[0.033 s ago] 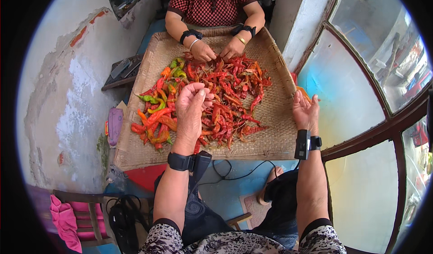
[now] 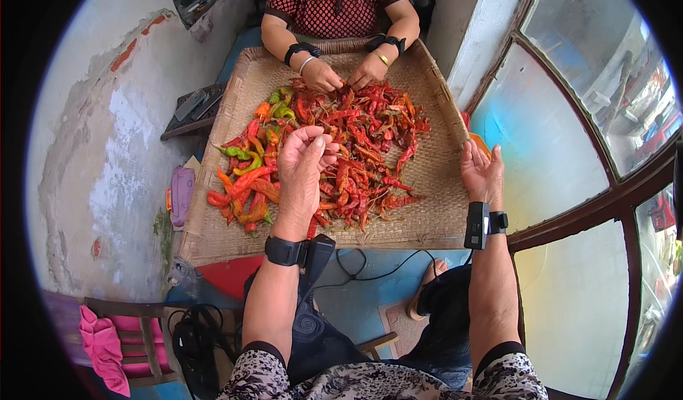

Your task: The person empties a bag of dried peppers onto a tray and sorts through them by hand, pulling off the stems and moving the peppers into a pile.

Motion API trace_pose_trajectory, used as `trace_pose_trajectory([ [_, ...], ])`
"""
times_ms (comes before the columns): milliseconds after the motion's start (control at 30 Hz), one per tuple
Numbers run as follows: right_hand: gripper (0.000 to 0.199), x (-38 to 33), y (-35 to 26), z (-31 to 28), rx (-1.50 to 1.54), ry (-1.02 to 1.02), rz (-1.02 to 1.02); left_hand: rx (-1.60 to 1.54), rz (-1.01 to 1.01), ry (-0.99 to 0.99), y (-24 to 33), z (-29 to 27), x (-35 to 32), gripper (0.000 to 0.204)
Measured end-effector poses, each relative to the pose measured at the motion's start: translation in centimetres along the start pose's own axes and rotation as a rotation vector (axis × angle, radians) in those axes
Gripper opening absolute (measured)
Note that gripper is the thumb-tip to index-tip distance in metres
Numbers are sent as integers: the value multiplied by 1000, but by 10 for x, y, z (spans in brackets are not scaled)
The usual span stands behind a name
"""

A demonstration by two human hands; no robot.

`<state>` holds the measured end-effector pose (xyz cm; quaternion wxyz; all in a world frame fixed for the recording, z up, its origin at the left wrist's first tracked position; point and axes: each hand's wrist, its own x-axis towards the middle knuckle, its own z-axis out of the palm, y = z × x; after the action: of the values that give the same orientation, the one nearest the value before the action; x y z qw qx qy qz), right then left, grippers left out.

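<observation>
The left hand [image 2: 302, 165] hangs over the heap of chillies [image 2: 341, 155] with its fingers curled together; whether a chilli is pinched inside them I cannot tell. The right hand [image 2: 482, 174] is at the right edge of the woven tray [image 2: 434, 208], palm open and fingers apart, holding nothing; a small orange piece [image 2: 479, 144] lies just beside it. The chillies lie in the middle of the tray, red ones in the centre and orange and green ones on the left side. Across the tray, another person's two hands [image 2: 345, 75] touch the far end of the heap. Left of the tray there is a purple pouch [image 2: 181, 195]; below it a black cable [image 2: 370, 268] lies on the blue floor [image 2: 356, 304].
</observation>
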<state>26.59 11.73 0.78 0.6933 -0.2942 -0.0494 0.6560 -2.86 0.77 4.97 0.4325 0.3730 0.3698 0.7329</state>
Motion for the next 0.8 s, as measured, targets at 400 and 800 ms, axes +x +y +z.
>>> trace_pose_trajectory([
  [400, 36, -99, 101, 43, -1403, -991, -480, 149, -100, -194, -21, 7, -11, 17],
  [800, 13, -79, 93, 33, -982, -717, 15, 988, -1, -336, -13, -11, -7, 35],
])
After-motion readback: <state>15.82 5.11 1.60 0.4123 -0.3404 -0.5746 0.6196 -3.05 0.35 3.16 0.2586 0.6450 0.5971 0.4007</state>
